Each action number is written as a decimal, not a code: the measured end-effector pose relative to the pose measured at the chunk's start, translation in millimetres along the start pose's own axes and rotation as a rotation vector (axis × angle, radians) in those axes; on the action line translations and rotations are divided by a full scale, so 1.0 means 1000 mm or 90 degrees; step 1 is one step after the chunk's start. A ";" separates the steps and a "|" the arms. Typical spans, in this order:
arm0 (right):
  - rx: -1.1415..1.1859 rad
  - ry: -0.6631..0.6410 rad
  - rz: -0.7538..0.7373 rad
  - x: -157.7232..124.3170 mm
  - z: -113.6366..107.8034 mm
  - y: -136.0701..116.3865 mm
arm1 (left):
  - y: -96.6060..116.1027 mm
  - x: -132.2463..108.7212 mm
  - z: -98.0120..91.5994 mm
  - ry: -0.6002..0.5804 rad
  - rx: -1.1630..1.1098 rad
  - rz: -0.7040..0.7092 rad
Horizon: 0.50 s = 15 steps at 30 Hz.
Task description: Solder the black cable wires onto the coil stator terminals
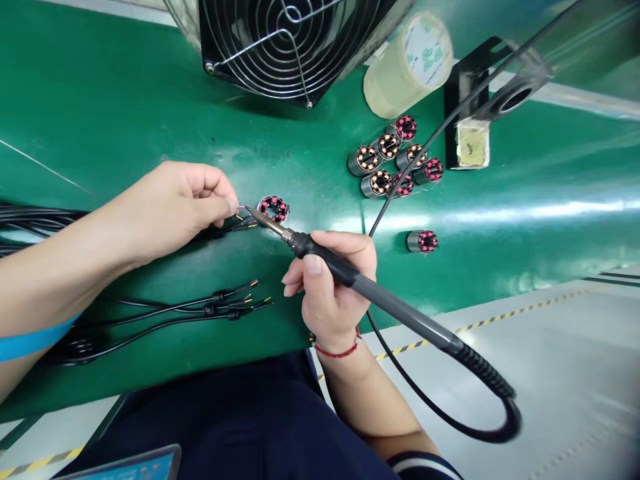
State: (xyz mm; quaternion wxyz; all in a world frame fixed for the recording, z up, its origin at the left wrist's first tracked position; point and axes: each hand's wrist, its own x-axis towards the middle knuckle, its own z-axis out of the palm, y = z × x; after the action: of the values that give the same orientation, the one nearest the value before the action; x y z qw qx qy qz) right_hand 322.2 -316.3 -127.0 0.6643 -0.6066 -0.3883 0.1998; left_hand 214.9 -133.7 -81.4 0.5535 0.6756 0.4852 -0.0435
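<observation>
My right hand [335, 280] is closed round the dark grip of a soldering iron [400, 307]. The iron's tip points up and left, meeting or nearly meeting a thin wire [242, 207]. That wire is pinched between the thumb and forefinger of my left hand [195, 207]. Just right of the tip lies a motor stator [273, 209] with red windings. Black cables [40, 220] run beneath my left forearm, their stripped coloured ends near the stator. More black cables [190, 310] with bare coloured ends lie closer to my body.
A fan with a wire guard [290, 53] stands at the back. Several stators [377, 182] cluster at the right, with a single stator [421, 241] nearer me. Behind them are a tape roll [407, 67] and an iron stand with a sponge [473, 147]. The iron's cord crosses the green table.
</observation>
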 end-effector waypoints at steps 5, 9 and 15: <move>0.013 0.004 0.004 0.001 0.003 -0.002 | -0.005 0.003 -0.001 0.015 0.001 0.025; 0.028 0.008 0.004 0.003 0.004 -0.003 | -0.005 0.003 0.000 0.019 0.003 0.035; 0.029 0.002 0.014 0.003 0.005 -0.003 | -0.003 0.003 0.001 0.026 0.007 0.026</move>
State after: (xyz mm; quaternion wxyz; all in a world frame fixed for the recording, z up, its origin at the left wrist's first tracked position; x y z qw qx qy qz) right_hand 319.3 -311.7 -123.5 0.6761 -0.5960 -0.3762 0.2148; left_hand 214.2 -133.1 -85.8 0.5405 0.6891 0.4822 -0.0214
